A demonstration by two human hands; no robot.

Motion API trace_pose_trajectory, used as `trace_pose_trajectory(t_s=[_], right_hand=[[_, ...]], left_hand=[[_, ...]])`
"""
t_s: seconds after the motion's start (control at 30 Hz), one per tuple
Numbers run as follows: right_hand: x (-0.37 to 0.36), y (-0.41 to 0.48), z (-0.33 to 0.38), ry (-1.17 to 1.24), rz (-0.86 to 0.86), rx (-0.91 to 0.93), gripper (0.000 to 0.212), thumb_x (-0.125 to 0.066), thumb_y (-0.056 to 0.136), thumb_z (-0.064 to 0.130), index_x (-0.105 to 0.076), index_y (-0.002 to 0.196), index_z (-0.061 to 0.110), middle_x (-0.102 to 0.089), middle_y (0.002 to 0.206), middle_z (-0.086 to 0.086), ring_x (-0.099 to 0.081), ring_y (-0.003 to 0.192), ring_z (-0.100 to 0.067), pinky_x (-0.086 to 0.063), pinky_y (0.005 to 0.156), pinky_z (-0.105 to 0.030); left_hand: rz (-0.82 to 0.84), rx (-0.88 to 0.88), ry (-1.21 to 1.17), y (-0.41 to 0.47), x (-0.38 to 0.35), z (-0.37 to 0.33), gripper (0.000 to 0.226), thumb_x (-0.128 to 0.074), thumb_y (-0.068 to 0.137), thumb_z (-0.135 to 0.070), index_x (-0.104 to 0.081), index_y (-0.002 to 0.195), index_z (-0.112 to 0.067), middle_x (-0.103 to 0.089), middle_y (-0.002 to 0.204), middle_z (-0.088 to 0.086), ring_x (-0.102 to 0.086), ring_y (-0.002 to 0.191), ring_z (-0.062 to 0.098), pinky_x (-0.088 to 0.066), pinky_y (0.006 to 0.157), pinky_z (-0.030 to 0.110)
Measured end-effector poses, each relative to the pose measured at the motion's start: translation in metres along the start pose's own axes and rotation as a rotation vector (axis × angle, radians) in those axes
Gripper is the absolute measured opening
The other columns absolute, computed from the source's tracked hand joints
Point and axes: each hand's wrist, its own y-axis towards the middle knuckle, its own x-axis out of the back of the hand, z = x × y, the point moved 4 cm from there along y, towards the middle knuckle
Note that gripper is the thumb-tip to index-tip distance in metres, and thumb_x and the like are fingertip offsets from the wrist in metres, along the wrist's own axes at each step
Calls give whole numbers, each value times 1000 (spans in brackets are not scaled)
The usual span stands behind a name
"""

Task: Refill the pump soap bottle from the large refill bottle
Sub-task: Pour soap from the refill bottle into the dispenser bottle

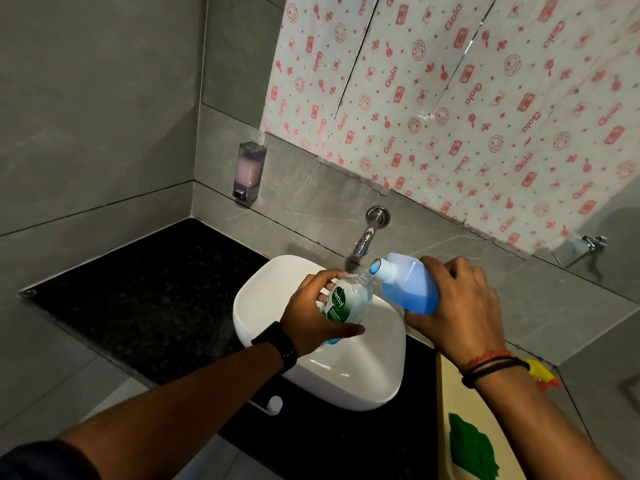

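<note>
My left hand point(313, 315) grips a clear pump soap bottle point(348, 299) with a green and white label, tilted over the white basin point(363, 372). Its neck is bare, with no pump on it. A little blue liquid sits at its bottom. My right hand point(457, 306) holds the large refill bottle point(408, 287), translucent with blue liquid inside, tipped to the left. The refill bottle's white spout touches the open neck of the soap bottle, just below the tap.
A chrome tap point(367, 237) juts from the grey tiled wall above the basin. A wall soap dispenser point(250, 173) with pink liquid hangs at the left. Black granite counter point(156, 289) surrounds the basin. A small white part point(274, 404) lies on the counter's front. Patterned sheet covers the wall above.
</note>
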Motion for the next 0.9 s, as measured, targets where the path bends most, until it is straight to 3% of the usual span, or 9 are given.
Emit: trace_pose_trajectory(t_s=[0.9], right_hand=[[0,1,-4,-14,31,-2,80,-83,51,34,-51,123,21,-50,96,-10,-47,87,-32,-44,70,-42]], left_hand=[[-4,-3,-15,1,-4,-2,79,-93,45,-31,-54,114,-34,-51,101,-16,-55,87,8,-48,64,10]])
